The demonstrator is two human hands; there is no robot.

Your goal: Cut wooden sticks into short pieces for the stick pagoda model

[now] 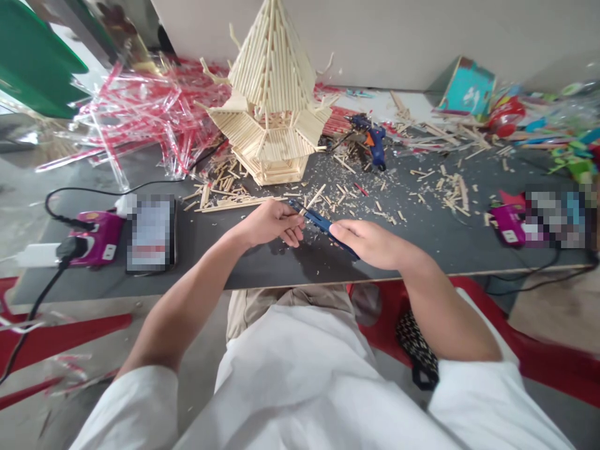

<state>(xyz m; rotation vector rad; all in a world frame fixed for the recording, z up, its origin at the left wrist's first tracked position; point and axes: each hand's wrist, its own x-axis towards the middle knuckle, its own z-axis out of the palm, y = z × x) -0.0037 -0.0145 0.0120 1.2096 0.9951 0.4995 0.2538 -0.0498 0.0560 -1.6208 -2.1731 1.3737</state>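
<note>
Over the front part of the dark table (201, 228), the left hand (276, 223) has its thumb and fingers drawn together, seemingly pinching the lower end of a thin stick (315, 197) that slants up and away. The right hand (365, 242) is wrapped around a blue tool (321, 221), thumb laid along its handle, and the tool's head reaches across to the left fingertips, where it meets or passes the stick; which, I cannot tell. The step in hand looks like trimming the stick. The next move would call for a steady pinch, a firm squeeze on the handle and fingertips kept out of the bite. Beyond the hands stand a stick-built tower (276, 69) and, to its right, a glue gun (375, 147), among scattered offcuts (454, 194).
</note>
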